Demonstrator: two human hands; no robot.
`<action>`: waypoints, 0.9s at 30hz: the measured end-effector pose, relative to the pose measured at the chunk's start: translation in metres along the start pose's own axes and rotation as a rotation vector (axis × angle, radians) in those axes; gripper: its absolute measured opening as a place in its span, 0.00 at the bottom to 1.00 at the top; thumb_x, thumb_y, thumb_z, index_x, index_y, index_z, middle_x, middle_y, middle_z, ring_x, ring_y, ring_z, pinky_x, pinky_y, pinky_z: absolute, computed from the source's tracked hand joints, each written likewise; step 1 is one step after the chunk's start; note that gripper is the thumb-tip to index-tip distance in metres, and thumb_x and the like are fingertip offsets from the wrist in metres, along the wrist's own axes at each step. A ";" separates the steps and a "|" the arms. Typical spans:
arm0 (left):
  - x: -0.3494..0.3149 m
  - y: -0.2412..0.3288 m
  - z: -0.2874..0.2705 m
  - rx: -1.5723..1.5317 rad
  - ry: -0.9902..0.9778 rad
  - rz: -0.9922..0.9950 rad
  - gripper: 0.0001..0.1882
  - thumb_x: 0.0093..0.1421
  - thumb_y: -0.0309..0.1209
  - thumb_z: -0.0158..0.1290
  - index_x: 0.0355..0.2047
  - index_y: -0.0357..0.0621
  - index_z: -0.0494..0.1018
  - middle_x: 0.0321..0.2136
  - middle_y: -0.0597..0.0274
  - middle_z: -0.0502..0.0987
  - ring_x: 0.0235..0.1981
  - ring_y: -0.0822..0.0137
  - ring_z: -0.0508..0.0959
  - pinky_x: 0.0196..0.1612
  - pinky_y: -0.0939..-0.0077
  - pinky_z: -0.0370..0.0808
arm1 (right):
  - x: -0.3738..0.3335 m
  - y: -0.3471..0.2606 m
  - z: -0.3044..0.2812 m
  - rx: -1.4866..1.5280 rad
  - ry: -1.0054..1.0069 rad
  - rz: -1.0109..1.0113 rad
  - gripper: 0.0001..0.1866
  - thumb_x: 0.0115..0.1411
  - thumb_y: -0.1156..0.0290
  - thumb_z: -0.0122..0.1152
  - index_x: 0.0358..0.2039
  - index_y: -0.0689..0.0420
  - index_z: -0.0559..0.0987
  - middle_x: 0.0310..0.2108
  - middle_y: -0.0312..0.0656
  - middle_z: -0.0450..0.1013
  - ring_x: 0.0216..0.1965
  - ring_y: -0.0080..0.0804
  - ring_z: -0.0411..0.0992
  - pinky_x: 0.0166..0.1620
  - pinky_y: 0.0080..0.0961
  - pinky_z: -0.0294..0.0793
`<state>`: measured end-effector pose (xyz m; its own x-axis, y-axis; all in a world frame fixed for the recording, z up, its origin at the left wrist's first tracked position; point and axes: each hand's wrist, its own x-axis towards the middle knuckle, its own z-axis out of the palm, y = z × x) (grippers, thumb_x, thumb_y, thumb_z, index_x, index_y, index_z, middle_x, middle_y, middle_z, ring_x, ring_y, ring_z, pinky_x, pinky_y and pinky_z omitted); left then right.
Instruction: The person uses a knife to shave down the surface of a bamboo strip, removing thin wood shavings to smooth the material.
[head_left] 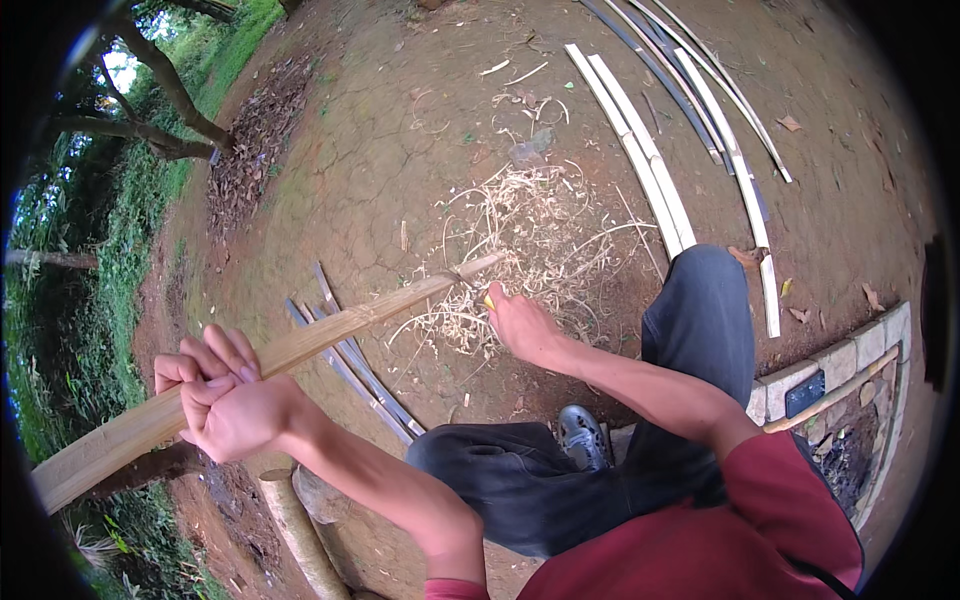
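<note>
A long, pale bamboo strip (330, 330) runs slantwise from the lower left towards the middle of the ground. Its wide end is nearest the left rim, and a node shows close to the far tip. My left hand (238, 400) is closed round the wide part, fingers curled over it. Beside the far tip, my right hand (525, 325) grips a knife (489, 301); a bit of yellow handle shows at the fingers, and its blade, hard to make out, lies against the strip near the node. Curly shavings (535, 215) are heaped on the soil under and beyond that tip.
Several pale split strips (640, 150) and darker ones lie at the far right. More dark strips (365, 370) lie beneath the held piece. A log (300, 535) is at lower left, a brick border (830, 365) at right. Trees (165, 90) stand far left.
</note>
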<state>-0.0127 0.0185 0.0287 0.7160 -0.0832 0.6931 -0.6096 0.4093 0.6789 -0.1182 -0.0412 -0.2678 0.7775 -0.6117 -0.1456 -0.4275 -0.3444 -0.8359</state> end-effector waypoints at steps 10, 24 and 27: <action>-0.010 0.004 0.010 -0.038 -0.056 -0.013 0.09 0.34 0.21 0.36 0.18 0.46 0.51 0.14 0.66 0.49 0.12 0.74 0.47 0.14 0.80 0.42 | -0.028 -0.048 -0.034 0.232 0.023 -0.159 0.10 0.65 0.73 0.49 0.40 0.68 0.63 0.16 0.54 0.71 0.18 0.52 0.73 0.22 0.46 0.70; -0.011 0.004 0.013 -0.065 -0.104 -0.014 0.08 0.33 0.21 0.37 0.17 0.46 0.51 0.13 0.65 0.49 0.12 0.73 0.49 0.12 0.81 0.44 | -0.011 -0.021 -0.012 0.452 -0.069 0.019 0.13 0.65 0.67 0.48 0.38 0.66 0.67 0.24 0.57 0.72 0.25 0.53 0.74 0.31 0.47 0.69; -0.013 0.005 0.012 -0.062 -0.100 -0.019 0.09 0.33 0.21 0.37 0.17 0.46 0.51 0.13 0.65 0.49 0.12 0.73 0.48 0.12 0.81 0.44 | -0.023 -0.034 -0.020 0.349 0.049 -0.156 0.11 0.65 0.71 0.48 0.41 0.66 0.64 0.19 0.56 0.70 0.18 0.55 0.72 0.23 0.45 0.67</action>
<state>-0.0291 0.0104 0.0262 0.6875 -0.1805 0.7034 -0.5721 0.4619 0.6778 -0.1303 -0.0294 -0.2256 0.7943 -0.6073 0.0160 -0.1164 -0.1780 -0.9771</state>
